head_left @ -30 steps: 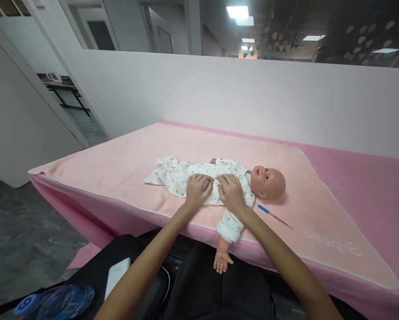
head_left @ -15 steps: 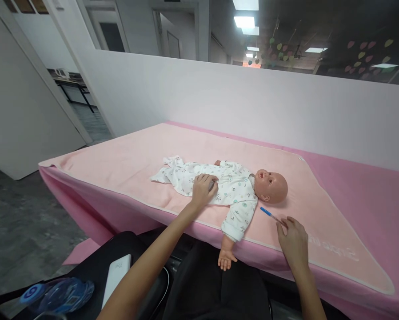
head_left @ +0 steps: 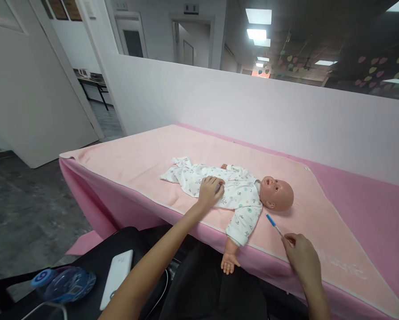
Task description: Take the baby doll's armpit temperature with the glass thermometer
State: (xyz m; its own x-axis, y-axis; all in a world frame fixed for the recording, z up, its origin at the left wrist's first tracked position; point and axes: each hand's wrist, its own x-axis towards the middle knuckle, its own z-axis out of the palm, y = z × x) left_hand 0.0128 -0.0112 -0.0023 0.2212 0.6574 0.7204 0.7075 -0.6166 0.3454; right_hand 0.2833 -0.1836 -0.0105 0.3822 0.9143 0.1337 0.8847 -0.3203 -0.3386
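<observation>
A baby doll in a white patterned outfit lies on its back on a pink mat, its head to the right. One doll arm hangs past the near edge of the table. Over the doll's belly is my left hand, its fingers curled around a small greyish thing that I cannot make out. My right hand pinches a thin pen-like stick with a blue end. That blue end points toward the doll's neck and lies just off its shoulder, apart from the doll.
The pale pink mat covers much of a table with a darker pink cloth. A white partition rises behind. At lower left, a black chair holds a white power bank and a water bottle.
The whole view has shifted, so the scene sits further right and slightly lower. My right hand has drawn back slightly from the doll with the stick, which now slants more steeply. My left hand stays on the belly.
</observation>
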